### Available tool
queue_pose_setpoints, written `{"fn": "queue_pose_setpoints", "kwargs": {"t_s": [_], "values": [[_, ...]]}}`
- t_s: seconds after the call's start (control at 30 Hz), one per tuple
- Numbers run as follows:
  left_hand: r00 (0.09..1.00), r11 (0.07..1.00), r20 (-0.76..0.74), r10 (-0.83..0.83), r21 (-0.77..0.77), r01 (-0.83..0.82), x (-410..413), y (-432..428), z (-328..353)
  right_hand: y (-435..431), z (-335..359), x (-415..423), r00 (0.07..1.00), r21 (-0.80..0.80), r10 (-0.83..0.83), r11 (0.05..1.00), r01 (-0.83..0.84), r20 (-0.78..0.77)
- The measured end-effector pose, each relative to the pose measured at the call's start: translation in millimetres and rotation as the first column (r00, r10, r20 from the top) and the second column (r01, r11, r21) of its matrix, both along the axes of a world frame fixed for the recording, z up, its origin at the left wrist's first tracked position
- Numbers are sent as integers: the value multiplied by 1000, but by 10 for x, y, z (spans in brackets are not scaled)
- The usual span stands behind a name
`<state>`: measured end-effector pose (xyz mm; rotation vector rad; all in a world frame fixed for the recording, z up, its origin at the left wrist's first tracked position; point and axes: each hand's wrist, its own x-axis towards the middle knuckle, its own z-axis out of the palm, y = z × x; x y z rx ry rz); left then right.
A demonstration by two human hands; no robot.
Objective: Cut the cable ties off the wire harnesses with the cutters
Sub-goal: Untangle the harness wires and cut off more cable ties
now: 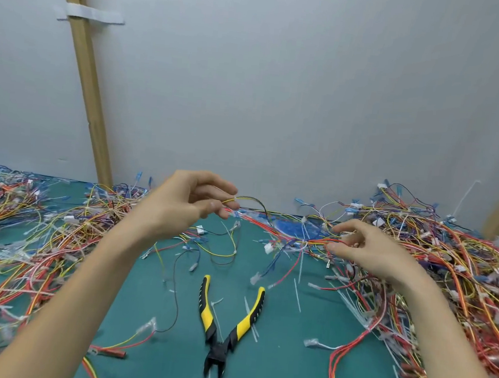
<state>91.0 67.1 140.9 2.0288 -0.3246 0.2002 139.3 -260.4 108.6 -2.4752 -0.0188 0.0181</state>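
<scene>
The left hand (186, 201) is raised over the middle of the counter (286, 360). It pinches a thin yellow-and-black wire of the harness (253, 200) between thumb and fingers (224, 214). The right hand (370, 252), nearer the right edge, has its fingers curled on red and orange wires, prob. of the same harness, where they leave the right pile (463, 270). So both hands are grasping, and none is free for the tool. The cutters (226, 323) lie flat near the front edge of the counter, between the two forearms. Their handles are spread, the nose points toward the person, and nobody touches them.

Handling, in my judgement: the harness is very light and limp. It will sag and tangle w/ its neighbours, so it needs tension between two hold points. The insulation looks smooth, maybe a bit slippery, and easy to nick. A white cable tie (304, 221) shows on the stretched part toward the back edge. It is better to hold the bundle just beside such a tie, not on it, so the blade catches the strap only. The cutters are stiff and heavier; take them by the yellow-black handles, approx. mid-length. Some cut ties (298, 291) lie around on the counter.
</scene>
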Motion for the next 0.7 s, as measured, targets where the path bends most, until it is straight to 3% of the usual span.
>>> {"fn": "queue_pose_setpoints", "kwargs": {"t_s": [0.07, 0.13, 0.2, 0.27, 0.43, 0.53, 0.7], "values": [[1000, 999, -4, -17, 37, 17, 6, -39, -16, 114, 106, -84, 1000, -295, 12, 955, -12, -2], [999, 996, -10, -32, 80, 33, 10, -80, -45, 271, 192, -177, 983, -370, 34, 928, 36, 182], [997, 990, -34, -69, 119, 72, 2, -123, -65, 447, 235, -264, 912, -215, 117, 976, -33, 393], [992, 983, -57, -110, 142, 117, -8, -159, -72, 647, 261, -355, 870, -49, 203, 978, -203, 449], [984, 967, -72, -164, 184, 175, -27, -209, -80, 994, 95, -445, 853, 106, 388, 888, -447, 349], [986, 958, -53, -160, 231, 168, -40, -210, -93, 1030, 7, -423, 890, 262, 362, 863, -433, 278], [989, 917, 49, -137, 384, 108, -18, -216, -127, 1034, -68, -386, 904, 264, 326, 878, -398, 276]]}}
